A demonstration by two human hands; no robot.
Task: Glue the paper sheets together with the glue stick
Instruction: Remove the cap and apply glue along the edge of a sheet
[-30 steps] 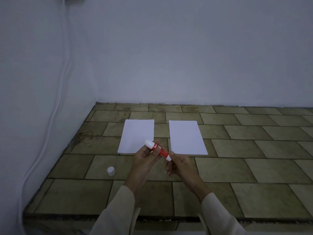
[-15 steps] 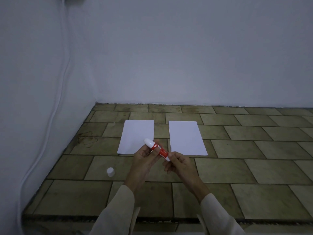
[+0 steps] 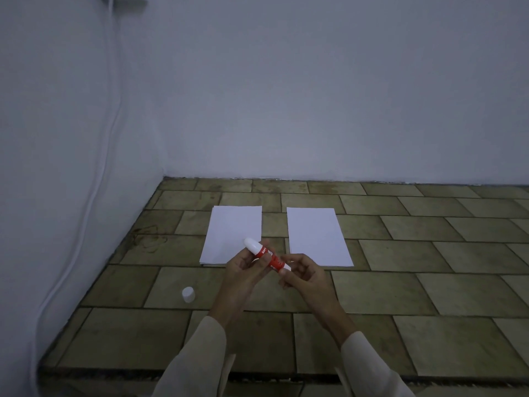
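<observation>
- Presently, the glue stick point(image 3: 266, 257) is held aslant above the tabletop point(image 3: 400, 282), near the left paper sheet point(image 3: 232, 233).
- Its red body is enclosed by the grip of the left hand point(image 3: 243, 270); its lower end is pinched by the right hand point(image 3: 306, 276).
- The right paper sheet point(image 3: 316, 236) is laid beside the left one, apart; a white cap point(image 3: 188, 294) is seen leftward.

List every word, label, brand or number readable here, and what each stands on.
On the glue stick, red label: white lettering, too blurred to read, partly covered by the left hand.
On the left sheet, right sheet and cap: no text visible.
</observation>
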